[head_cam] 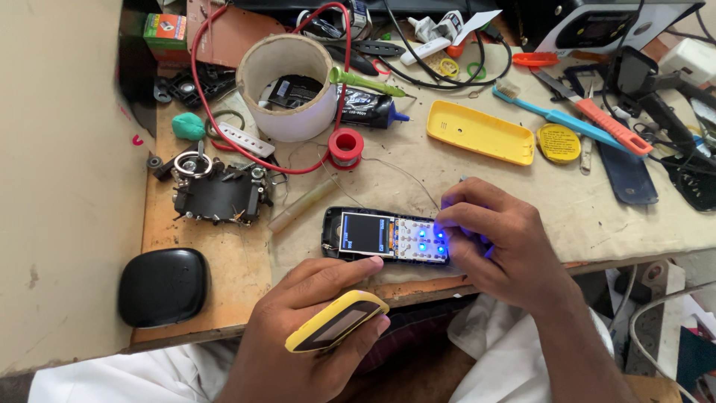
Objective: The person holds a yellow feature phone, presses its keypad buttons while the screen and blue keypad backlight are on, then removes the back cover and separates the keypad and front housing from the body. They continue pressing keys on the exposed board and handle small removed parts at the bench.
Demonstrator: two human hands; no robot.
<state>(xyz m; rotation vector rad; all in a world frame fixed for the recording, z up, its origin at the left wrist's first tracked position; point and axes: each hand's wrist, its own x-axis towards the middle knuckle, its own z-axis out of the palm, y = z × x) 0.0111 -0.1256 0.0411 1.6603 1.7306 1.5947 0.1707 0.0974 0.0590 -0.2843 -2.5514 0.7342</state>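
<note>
Phone board (388, 237), stripped of its shell and lying flat near the front edge of the workbench (224, 261), is showing a lit colour screen on its left part and blue lights glowing across its keypad on the right. Going from the left, a black rounded case (162, 285) is sitting at the bench's near corner, and a black clamp fixture (218, 195) is resting behind it. Your left hand (298, 339) is hovering just in front of the board, its fingers curling round a yellow front cover (337, 321) with a dark window and pinching it between thumb and fingertips. A white cardboard ring (287, 88) is standing farther back, with a red wire (205, 112) looping around it and a small red spool (346, 145) just beside it. Your right hand (496, 242) is lying over the keypad end of the board, its fingers bent and pressing down on the glowing keys, gripping nothing. Behind that hand a yellow back cover (481, 132) is lying flat, and a blue toothbrush (556, 116) is resting well apart to its right.
</note>
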